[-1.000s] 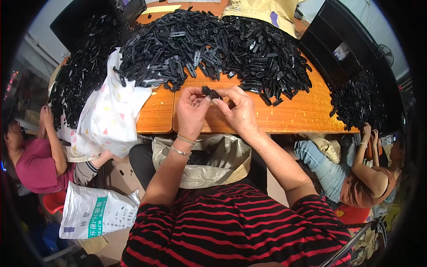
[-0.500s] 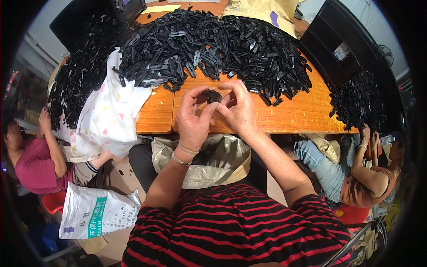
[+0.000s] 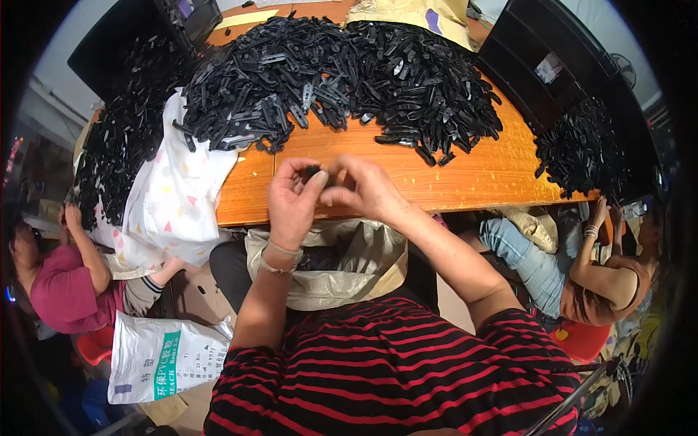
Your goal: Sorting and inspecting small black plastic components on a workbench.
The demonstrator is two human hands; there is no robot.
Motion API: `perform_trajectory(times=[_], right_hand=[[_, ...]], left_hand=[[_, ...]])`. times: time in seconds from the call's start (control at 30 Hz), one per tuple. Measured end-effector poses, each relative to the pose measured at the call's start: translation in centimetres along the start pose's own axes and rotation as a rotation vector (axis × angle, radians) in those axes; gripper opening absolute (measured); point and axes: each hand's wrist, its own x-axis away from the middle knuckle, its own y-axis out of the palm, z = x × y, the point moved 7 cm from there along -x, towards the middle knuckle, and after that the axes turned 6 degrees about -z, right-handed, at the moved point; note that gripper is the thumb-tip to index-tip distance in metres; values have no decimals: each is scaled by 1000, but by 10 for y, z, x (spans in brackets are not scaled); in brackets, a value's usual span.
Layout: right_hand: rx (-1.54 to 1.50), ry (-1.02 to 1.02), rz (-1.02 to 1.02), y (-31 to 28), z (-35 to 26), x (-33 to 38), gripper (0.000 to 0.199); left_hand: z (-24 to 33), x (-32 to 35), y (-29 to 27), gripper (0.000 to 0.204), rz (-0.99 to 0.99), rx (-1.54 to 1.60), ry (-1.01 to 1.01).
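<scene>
My left hand point(image 3: 292, 203) is closed, pinching a small black plastic piece point(image 3: 312, 171) between thumb and fingers, above the front edge of the table. Close beside it, my right hand point(image 3: 367, 190) has its fingers curled toward the thumb, slightly blurred; whatever it may hold is hidden. Below both hands a woven sack point(image 3: 342, 287) sits open at my lap, with dark pieces showing inside. Beyond my hands lie two heaps of black plastic pieces, a left heap of slim slotted parts point(image 3: 254, 87) and a right heap of smoother parts point(image 3: 422, 94).
A patterned white cloth point(image 3: 174, 189) hangs over the table point(image 3: 465, 182) at left. Black bins tip out pieces at the far left point(image 3: 109, 51) and right point(image 3: 542, 65). Co-workers sit at left point(image 3: 69, 283) and right point(image 3: 611, 283). A printed white sack point(image 3: 167, 356) lies on the floor.
Both hands have come nearer to me and a little left, down to the table's edge. The right fingers have drawn back from the black piece they were touching.
</scene>
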Motion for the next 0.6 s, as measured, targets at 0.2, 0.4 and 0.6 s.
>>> perform_trajectory(times=[0.2,0.4,0.6], right_hand=[[289,85,51,-43,44,34,15],[750,66,236,-71,69,8,14],[833,140,0,-58,72,-13,18]], left_hand=[[-23,33,-10,12,-354,-605,-303],[-23,-59,-5,16,-144,-1051,192],[-41,-129,-11,21,-190,-1500,274]])
